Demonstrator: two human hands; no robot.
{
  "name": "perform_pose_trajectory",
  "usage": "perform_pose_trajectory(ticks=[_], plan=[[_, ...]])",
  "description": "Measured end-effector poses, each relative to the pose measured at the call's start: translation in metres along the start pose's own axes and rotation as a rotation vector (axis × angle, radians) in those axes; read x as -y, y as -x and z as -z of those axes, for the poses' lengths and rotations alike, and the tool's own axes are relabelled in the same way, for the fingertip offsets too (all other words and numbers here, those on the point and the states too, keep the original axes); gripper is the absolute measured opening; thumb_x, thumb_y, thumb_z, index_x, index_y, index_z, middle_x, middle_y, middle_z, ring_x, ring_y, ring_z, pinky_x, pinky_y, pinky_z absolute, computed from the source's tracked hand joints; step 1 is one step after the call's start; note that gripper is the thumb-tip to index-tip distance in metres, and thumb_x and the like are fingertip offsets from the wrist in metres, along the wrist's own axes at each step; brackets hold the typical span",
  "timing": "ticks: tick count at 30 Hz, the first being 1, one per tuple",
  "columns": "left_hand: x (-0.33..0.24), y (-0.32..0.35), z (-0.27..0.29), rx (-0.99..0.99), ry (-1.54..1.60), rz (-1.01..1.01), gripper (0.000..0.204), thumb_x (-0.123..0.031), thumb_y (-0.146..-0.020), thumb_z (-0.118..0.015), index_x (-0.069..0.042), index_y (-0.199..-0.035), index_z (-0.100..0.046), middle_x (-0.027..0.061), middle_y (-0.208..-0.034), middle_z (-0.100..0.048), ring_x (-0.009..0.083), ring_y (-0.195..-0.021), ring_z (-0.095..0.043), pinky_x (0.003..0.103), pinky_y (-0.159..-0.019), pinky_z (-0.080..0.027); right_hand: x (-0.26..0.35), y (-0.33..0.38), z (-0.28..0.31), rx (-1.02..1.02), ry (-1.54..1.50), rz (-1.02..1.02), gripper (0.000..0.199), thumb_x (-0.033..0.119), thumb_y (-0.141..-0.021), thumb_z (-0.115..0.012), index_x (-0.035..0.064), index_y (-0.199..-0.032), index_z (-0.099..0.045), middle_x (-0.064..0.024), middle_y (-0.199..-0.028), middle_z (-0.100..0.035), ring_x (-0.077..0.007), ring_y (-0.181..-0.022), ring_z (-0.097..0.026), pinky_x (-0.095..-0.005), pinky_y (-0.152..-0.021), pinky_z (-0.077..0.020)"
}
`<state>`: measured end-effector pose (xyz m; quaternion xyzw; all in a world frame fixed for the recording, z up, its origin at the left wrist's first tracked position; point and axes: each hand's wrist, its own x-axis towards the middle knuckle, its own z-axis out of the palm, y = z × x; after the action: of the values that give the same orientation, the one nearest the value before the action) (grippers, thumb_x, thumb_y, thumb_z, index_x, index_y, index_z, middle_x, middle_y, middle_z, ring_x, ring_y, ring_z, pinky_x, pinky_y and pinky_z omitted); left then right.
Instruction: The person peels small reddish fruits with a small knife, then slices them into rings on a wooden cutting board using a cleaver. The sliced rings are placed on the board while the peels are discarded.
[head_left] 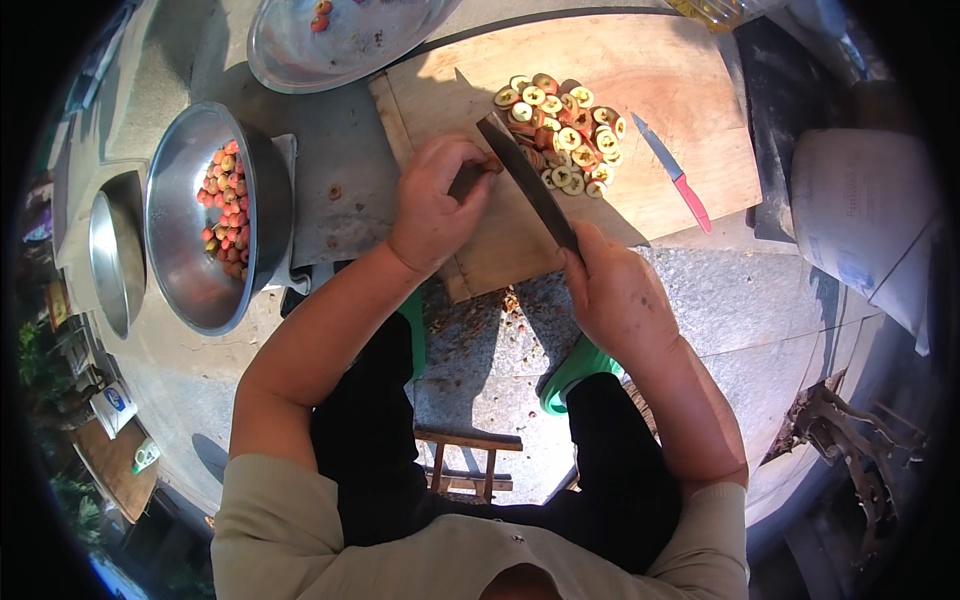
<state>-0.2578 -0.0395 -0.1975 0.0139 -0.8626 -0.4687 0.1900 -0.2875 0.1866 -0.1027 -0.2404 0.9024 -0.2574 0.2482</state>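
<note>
My right hand (625, 295) is closed round the handle end of a large dark cleaver (530, 182), its blade reaching up and left over the wooden cutting board (690, 80). My left hand (443, 195) is at the board's left part, beside the blade. Thumb and fingers pinch a small reddish-brown piece of fruit (491, 163), mostly hidden by the fingertips. Just right of the blade lies a heap of round fruit slices (575, 135), pale with red skins and several with holed centres. A small knife with a red handle (690, 203) rests farther right on the board.
On the left stands a deep steel bowl (180, 235) with small red fruits (228, 210) in it. Beyond it is another metal bowl (115, 260). A wide basin (350, 40) holds a few fruits at the top. A white sack-like container (860, 210) stands right of the board.
</note>
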Motion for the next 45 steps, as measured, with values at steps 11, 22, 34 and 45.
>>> perform_pose_trajectory(ticks=[11,22,34,45], plan=[[-0.003,-0.004,0.003,0.024,-0.057,-0.043,0.017,0.001,-0.083,-0.074,-0.004,-0.097,-0.067,0.0121,-0.099,-0.069,0.0289,-0.093,-0.068,0.036,-0.082,-0.054,0.006,-0.009,0.009,0.094,0.048,-0.013,0.016,0.018,-0.102,-0.057,0.0023,-0.102,-0.054,-0.0265,-0.081,-0.067,-0.0488,-0.079,-0.066,-0.0569,-0.068,-0.0511],[-0.006,-0.003,0.002,-0.025,-0.028,-0.067,0.017,0.003,-0.082,-0.072,-0.004,-0.096,-0.067,0.0134,-0.099,-0.068,0.0325,-0.091,-0.069,0.039,-0.078,-0.056,0.014,-0.036,0.002,0.064,0.127,0.019,0.017,0.020,-0.101,-0.055,0.0031,-0.098,-0.055,-0.0245,-0.080,-0.069,-0.0443,-0.078,-0.070,-0.0544,-0.069,-0.0539],[-0.007,-0.002,0.002,-0.010,-0.014,-0.021,0.016,0.003,-0.083,-0.072,-0.005,-0.097,-0.069,0.0116,-0.102,-0.069,0.0295,-0.095,-0.069,0.036,-0.083,-0.055,0.013,-0.007,0.015,0.127,0.147,-0.002,0.016,0.018,-0.102,-0.055,0.0021,-0.100,-0.053,-0.0257,-0.077,-0.068,-0.0461,-0.077,-0.069,-0.0548,-0.068,-0.0545],[-0.006,-0.002,0.001,-0.048,-0.053,-0.078,0.017,0.003,-0.080,-0.072,-0.004,-0.095,-0.068,0.0136,-0.097,-0.067,0.0334,-0.089,-0.068,0.040,-0.077,-0.055,0.012,-0.044,-0.006,0.054,0.174,0.078,0.017,0.019,-0.102,-0.055,0.0022,-0.099,-0.055,-0.0236,-0.080,-0.070,-0.0454,-0.078,-0.070,-0.0547,-0.069,-0.0548]])
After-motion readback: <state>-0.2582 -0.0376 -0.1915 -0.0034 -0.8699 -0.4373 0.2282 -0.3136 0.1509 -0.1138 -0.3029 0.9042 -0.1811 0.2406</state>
